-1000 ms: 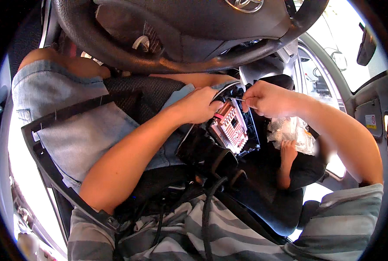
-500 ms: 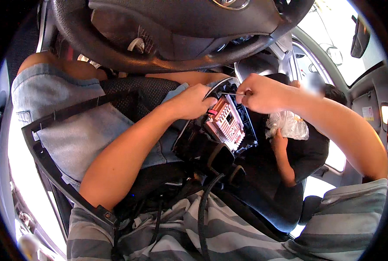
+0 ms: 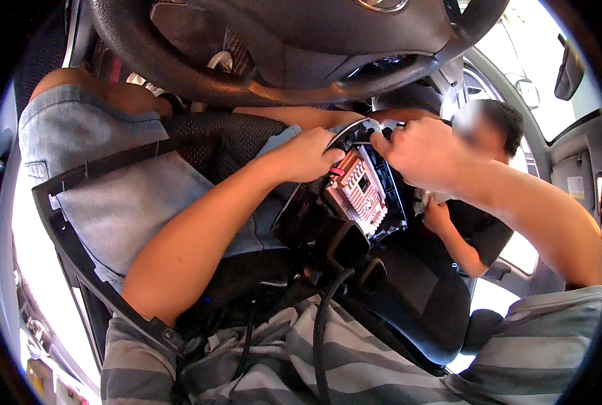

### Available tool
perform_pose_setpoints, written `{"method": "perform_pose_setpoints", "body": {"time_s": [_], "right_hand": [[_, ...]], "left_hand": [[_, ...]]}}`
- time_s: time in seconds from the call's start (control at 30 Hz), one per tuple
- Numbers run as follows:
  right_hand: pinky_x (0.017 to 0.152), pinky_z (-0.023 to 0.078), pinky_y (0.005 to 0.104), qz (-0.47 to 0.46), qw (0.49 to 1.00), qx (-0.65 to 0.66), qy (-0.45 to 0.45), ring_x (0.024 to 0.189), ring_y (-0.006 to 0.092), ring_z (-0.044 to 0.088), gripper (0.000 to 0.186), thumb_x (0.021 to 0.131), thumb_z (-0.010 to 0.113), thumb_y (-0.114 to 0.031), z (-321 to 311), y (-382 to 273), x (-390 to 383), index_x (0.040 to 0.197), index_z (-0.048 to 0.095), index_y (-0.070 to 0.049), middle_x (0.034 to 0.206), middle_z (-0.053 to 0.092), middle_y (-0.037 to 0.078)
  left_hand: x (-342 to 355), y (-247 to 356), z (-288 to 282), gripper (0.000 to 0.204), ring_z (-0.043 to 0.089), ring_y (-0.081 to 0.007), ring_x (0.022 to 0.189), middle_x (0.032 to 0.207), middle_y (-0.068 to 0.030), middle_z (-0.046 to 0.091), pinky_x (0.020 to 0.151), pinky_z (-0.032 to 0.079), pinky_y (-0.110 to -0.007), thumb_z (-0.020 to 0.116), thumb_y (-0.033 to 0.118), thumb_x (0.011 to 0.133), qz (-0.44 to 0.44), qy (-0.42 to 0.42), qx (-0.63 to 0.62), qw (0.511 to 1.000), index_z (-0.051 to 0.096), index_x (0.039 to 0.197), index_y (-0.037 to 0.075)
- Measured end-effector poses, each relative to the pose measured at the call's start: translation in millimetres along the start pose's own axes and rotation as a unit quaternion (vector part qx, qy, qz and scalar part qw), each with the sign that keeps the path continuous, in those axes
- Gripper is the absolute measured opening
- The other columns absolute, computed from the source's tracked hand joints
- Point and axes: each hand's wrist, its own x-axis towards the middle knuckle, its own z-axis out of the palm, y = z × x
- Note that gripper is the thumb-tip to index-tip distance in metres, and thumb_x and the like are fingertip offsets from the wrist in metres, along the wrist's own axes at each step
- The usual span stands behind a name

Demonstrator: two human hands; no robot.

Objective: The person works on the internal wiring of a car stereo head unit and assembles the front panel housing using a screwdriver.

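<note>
A black plastic unit [image 3: 394, 196] with a copper-coloured finned metal block [image 3: 360, 192] sits tilted in front of me, right of my lap. My left hand [image 3: 309, 156] is closed on its far left edge, the thumb near a small red tab [image 3: 337, 172]. My right hand [image 3: 419, 154] is at the unit's far right corner, fingers pinched together. A thin metal tool seems to be in its grip, mostly hidden by the fingers. Beneath the near end of the unit is a dark boxy part [image 3: 345, 246].
A curved black trim frame [image 3: 68, 233] lies across my left thigh. The steering wheel [image 3: 247, 91] arches beyond my hands. Another person's hand [image 3: 438, 216] is close on the right, by a partly hidden clear wrapping. A black cable [image 3: 322, 331] runs down my shirt.
My right hand has turned and shifted slightly right; the metal shaft that stuck out of it shows far less. The other person leans in closer, and the clear wrapping is mostly covered.
</note>
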Motion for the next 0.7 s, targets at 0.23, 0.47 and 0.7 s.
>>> {"method": "perform_pose_setpoints", "body": {"time_s": [0.23, 0.47, 0.7], "right_hand": [[0.059, 0.051, 0.0371, 0.126, 0.947, 0.297, -0.001, 0.064, 0.0263, 0.064, 0.013, 0.08, 0.057, -0.011, 21, 18, -5, 0.081, 0.066, -0.002, 0.07, 0.064, 0.012], [0.05, 0.045, 0.0292, 0.141, 0.886, 0.43, -0.107, 0.06, 0.0132, 0.056, 0.015, 0.081, 0.059, -0.012, 18, 23, -1, 0.089, 0.066, -0.001, 0.063, 0.052, 0.002], [0.062, 0.056, 0.0402, 0.004, 0.994, -0.032, 0.105, 0.076, 0.028, 0.069, 0.015, 0.074, 0.064, -0.014, 15, 5, -12, 0.085, 0.066, -0.003, 0.073, 0.067, 0.015]], "left_hand": [[2, 3, 1, 0.024, 0.065, -0.0396, 0.088, 0.094, -0.0254, 0.066, 0.08, 0.048, -0.044, 0.056, 0.017, 0.092, -0.004, -0.013, -0.04, 0.999, 0.061, 0.105, -0.002], [-1, 6, 1, 0.026, 0.064, -0.0429, 0.089, 0.093, -0.0271, 0.065, 0.081, 0.048, -0.046, 0.057, 0.02, 0.091, -0.014, 0.001, 0.008, 1.0, 0.061, 0.105, -0.002], [-3, 12, -1, 0.027, 0.063, -0.0424, 0.096, 0.1, -0.027, 0.065, 0.088, 0.047, -0.045, 0.057, 0.016, 0.091, -0.013, 0.003, 0.016, 1.0, 0.061, 0.111, -0.003]]}}
